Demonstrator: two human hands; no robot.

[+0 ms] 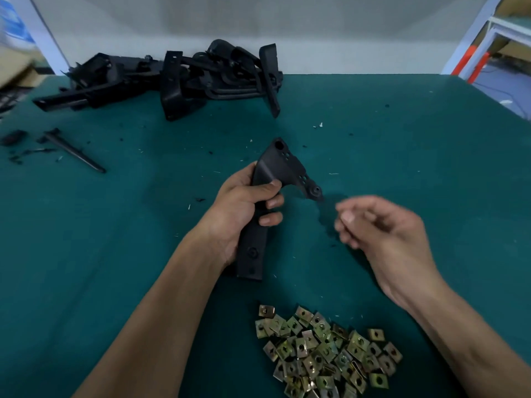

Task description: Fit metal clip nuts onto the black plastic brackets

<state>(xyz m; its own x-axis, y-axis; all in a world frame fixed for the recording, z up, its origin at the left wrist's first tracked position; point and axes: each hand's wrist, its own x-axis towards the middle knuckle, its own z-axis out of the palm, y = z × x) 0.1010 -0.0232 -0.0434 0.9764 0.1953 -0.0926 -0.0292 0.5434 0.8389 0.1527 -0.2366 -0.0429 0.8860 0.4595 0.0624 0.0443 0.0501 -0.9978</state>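
Gripping 1 black bracket [273, 193] above the green table [402, 139] in left hand [244, 208]; right hand [379, 225] blurred, fingers loosely curled, seemingly empty. Next, probably: picking a clip nut from the pile [324, 351] nearby.

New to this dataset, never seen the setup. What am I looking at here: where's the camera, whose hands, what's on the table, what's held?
No machine here: a person works with bare hands. The single picture comes from a wide-angle camera on their head, looking forward and down, so the arms enter from the bottom.

The left hand grips a black bracket, fingers curled round its middle, lifted above the green table. The right hand is blurred, fingers loosely curled; I cannot tell whether it holds anything.

Near the bottom lies a pile of clip nuts. At the far edge sits a heap of brackets. A loose black strip and plastic scraps lie far left.
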